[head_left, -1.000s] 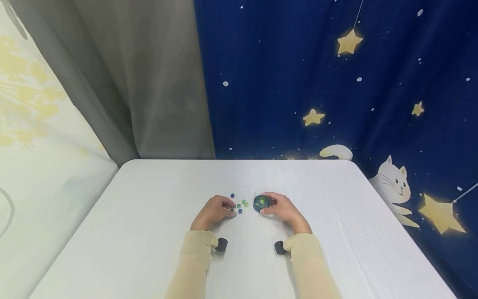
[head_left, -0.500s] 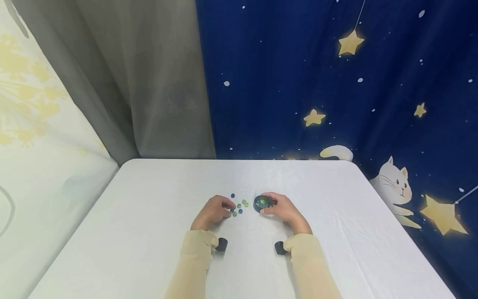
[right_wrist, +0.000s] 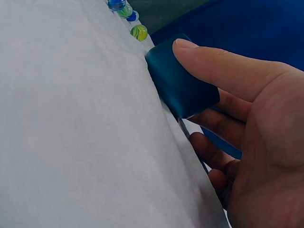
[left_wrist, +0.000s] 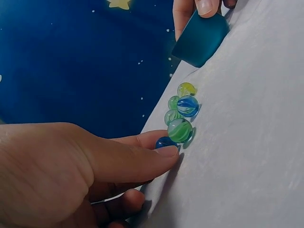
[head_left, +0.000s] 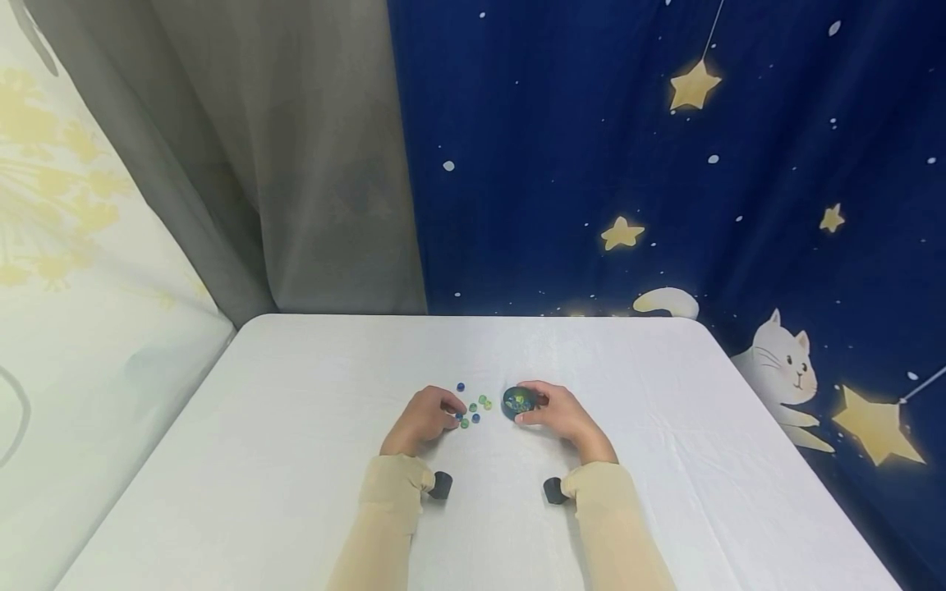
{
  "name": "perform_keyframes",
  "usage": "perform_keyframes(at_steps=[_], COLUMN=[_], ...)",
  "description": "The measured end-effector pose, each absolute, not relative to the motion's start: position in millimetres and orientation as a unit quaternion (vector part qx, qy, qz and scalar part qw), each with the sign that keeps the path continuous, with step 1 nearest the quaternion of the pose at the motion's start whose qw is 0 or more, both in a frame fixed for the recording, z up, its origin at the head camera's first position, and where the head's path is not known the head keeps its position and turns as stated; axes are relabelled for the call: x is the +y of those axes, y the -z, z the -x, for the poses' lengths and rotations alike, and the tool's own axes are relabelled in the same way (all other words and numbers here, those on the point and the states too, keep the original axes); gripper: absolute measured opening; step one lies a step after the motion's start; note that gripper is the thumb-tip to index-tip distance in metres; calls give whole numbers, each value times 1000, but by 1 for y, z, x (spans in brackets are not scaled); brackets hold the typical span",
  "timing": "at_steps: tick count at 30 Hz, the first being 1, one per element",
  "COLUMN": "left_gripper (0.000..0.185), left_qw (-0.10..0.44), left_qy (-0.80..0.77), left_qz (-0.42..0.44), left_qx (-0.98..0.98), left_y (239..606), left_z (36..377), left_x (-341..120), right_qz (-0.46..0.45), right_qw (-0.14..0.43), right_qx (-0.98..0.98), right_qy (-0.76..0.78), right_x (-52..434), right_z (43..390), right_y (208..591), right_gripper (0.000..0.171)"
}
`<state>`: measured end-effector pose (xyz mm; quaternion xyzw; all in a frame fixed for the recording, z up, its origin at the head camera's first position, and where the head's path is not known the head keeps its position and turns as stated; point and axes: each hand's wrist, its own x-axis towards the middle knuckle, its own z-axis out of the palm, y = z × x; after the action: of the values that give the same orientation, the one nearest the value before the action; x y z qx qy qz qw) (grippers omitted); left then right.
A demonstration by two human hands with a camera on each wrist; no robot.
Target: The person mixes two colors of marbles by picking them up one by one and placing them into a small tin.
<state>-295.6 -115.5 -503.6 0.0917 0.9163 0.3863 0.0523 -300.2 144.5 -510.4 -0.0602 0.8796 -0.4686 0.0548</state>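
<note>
At the middle of the white table (head_left: pixel 310 410), 1 blue marble (left_wrist: pixel 164 142) is pinched between thumb and finger of the left hand (head_left: pixel 424 413); 6 other marbles (left_wrist: pixel 180 130) lie loose near it. The right hand (head_left: pixel 565 412) grips a teal cup (right_wrist: pixel 176 83) with marbles inside. A starry curtain (head_left: pixel 547 164) hangs behind.

Cup (right_wrist: pixel 178 83): dark teal, plain outside. Blue marble (left_wrist: pixel 187 106): clear, blue swirl. Green marble (left_wrist: pixel 180 130): clear, green swirl. Yellow marble (left_wrist: pixel 186 89): clear, yellow-green swirl. Table (head_left: pixel 259 492): plain white. Beyond its far edge, grey curtain (head_left: pixel 332 164): plain; navy curtain (head_left: pixel 532 189): yellow stars, white specks; near the far right corner, 1 white cat print (head_left: pixel 776 365). 2 sleeves (head_left: pixel 386 517): plain beige.
</note>
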Motion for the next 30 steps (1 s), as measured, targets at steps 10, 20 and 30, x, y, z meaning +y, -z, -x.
perform_keyframes(at_steps=[10,20,30], left_gripper=[19,18,17], left_qw=[46,29,-6], left_qy=[-388,-402,-418], left_qz=[-90,-77,-72], left_qx=[916,912,906], left_y=[503,501,502], left_z=[295,294,296], left_x=[-115,-113,-113], right_qz=[61,62,65], right_qw=[49,46,43], right_qx=[885,886,887], right_qy=[460,457,455], right_x=[144,145,145], right_z=[299,299,299], right_y=[511,511,511], right_gripper=[59,59,59])
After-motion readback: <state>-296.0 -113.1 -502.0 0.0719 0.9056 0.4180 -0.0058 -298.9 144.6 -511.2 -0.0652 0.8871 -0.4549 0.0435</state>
